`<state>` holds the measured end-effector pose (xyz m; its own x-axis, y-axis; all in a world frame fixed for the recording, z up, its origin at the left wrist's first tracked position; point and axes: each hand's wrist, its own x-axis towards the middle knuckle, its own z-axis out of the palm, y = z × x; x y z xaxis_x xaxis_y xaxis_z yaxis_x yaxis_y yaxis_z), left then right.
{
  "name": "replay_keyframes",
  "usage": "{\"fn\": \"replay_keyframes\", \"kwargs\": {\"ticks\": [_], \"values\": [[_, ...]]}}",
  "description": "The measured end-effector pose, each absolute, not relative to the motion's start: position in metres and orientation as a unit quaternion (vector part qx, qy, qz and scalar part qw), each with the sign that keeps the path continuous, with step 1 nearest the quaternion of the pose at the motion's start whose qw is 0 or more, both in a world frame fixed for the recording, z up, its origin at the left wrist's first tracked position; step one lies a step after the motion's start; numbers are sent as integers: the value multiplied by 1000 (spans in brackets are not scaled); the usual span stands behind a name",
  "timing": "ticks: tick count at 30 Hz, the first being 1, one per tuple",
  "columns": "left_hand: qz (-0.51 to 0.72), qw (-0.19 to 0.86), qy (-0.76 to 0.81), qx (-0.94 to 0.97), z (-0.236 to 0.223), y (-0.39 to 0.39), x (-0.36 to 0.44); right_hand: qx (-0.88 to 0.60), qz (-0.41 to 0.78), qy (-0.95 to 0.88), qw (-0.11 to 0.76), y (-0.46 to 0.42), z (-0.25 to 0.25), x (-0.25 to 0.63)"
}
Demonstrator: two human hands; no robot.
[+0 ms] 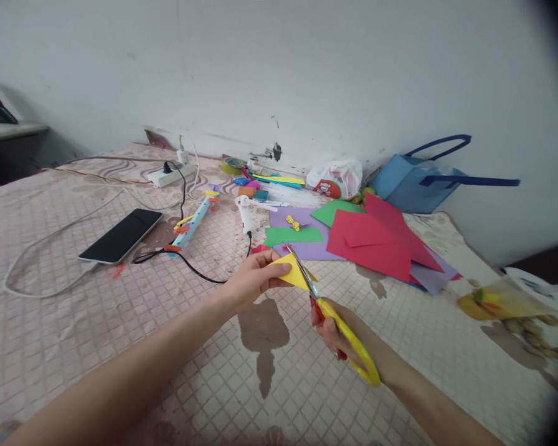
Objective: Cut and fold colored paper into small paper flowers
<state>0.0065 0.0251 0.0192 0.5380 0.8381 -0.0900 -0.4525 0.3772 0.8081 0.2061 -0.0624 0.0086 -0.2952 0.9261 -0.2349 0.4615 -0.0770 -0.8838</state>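
Between the thumb and fingers of my left hand (260, 274) is a small piece of yellow paper (294, 276). My right hand (337, 331) grips a pair of scissors (348, 337) with yellow and red handles. The blades point up and away from me and lie across the yellow paper's right part. Beyond my hands, a small yellow paper bow (292, 223) rests on purple and green sheets. A white glue gun (245, 214) stands farther back, left of those sheets.
Red sheets (376, 238) overlap at the right, before a blue bag (413, 183). A light-blue decorated strip (193, 223) and a phone (121, 236) lie left. Cables run to a power strip (170, 174). A cup with yellow contents (497, 300) is at far right.
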Motion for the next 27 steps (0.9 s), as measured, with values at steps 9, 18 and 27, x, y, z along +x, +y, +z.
{"fn": "replay_keyframes", "kwargs": {"ticks": [9, 18, 27], "values": [[409, 790, 265, 373, 19, 23, 9, -569, 480, -629, 224, -61, 15, 201], [409, 788, 276, 369, 13, 28, 9, -600, 485, -604, 201, -56, 20, 194], [431, 716, 372, 404, 16, 60, -22, -654, 207, -717, 126, -58, 8, 231]]}}
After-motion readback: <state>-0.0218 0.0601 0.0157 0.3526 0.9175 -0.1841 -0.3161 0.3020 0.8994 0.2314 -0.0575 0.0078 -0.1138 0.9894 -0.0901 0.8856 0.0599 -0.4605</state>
